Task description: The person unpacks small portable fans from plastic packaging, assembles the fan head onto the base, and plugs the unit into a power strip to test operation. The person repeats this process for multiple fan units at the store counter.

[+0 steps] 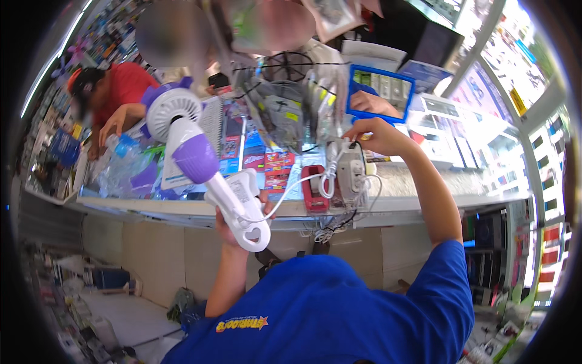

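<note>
My left hand (227, 233) is wrapped round the white base of a purple-and-white fan (195, 159), which tilts up to the left over the counter edge. A round slotted fan head tops its neck, and the base has a heart-shaped hole. From the fan a white cord (288, 193) runs right to a tied coil beside a white power strip (350, 176). At the strip's far end my right hand (381, 136) has its fingers pinched together. What they grip there is too small to make out. A red-and-grey device (314, 189) lies left of the strip.
A blue-framed mirror (382, 94) stands behind my right hand and reflects a hand. Bagged goods (282, 112) hang above the glass counter (400, 205). At the left, a person in red (124, 85) reaches toward clear plastic bags (124, 170). Boxes sit at the right.
</note>
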A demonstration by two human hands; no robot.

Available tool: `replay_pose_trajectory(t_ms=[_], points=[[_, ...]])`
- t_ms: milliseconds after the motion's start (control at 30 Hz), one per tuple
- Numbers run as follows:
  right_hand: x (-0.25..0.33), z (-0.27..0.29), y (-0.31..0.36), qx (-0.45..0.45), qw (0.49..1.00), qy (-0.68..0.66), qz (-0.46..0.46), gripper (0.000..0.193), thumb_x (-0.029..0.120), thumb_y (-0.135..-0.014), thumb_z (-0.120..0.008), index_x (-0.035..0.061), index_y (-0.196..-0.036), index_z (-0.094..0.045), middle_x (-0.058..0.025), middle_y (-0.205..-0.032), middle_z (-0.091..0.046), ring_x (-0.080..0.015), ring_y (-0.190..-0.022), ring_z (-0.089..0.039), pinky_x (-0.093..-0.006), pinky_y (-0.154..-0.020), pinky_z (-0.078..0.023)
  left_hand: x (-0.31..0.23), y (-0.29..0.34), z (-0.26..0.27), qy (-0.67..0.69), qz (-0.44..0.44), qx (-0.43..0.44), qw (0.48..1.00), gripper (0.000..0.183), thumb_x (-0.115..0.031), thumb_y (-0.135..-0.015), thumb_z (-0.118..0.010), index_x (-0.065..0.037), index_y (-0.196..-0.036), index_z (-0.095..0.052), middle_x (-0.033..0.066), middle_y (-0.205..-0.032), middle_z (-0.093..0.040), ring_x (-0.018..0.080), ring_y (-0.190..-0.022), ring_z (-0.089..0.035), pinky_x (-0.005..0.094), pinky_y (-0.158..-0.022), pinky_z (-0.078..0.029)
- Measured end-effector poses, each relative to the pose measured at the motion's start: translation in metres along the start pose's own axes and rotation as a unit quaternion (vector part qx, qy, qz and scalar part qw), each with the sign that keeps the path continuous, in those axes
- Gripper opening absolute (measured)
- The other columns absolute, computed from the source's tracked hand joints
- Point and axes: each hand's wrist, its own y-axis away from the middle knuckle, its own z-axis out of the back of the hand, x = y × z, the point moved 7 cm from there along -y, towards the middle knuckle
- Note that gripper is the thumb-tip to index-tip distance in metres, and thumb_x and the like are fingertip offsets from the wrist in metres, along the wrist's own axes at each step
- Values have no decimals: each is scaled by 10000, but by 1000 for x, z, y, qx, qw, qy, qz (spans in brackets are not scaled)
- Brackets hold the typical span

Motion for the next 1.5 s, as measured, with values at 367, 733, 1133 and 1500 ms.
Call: replay_pose_trajectory(t_ms=[367,733,1133,1500], points=[[14,-2,2,-41,996,84,6,296,-111,-887,-613,-11,-1144,-722,-178,-1004,-747,-300,-921,-767,-359,-798,-613,-5,10,-6,-57,-3,-86,995,952,-725,-893,-644,-31,-1518,-461,205,-1208,-594,312,-1047,-624,452,-931,-532],[138,58,42,-216,965,151,8,155,31,-903,-722,0,-1054,-743,-106,-986,-759,-235,-910,-738,-375,-871,-569,-23,47,32,3,-1,-93,996,976,-658,-872,-730,-24,-1549,-430,232,-1403,-547,357,-1216,-636,496,-1010,-552],[331,-159,-65,-151,974,164,48,91,47,-881,-736,0,-948,-696,-150,-853,-713,-293,-721,-706,-376,-667,-541,-290,156,82,-219,-234,-167,932,768,-284,-935,-757,15,-1555,-416,183,-1432,-605,306,-1300,-630,447,-1079,-526],[237,-266,-262,-113,973,184,-85,212,191,-913,-735,-8,-984,-743,-171,-864,-770,-334,-791,-745,-434,-774,-578,-426,134,73,-377,-255,-161,876,847,-291,-915,-835,49,-1567,-415,107,-1330,-622,176,-1189,-597,331,-1032,-478]])
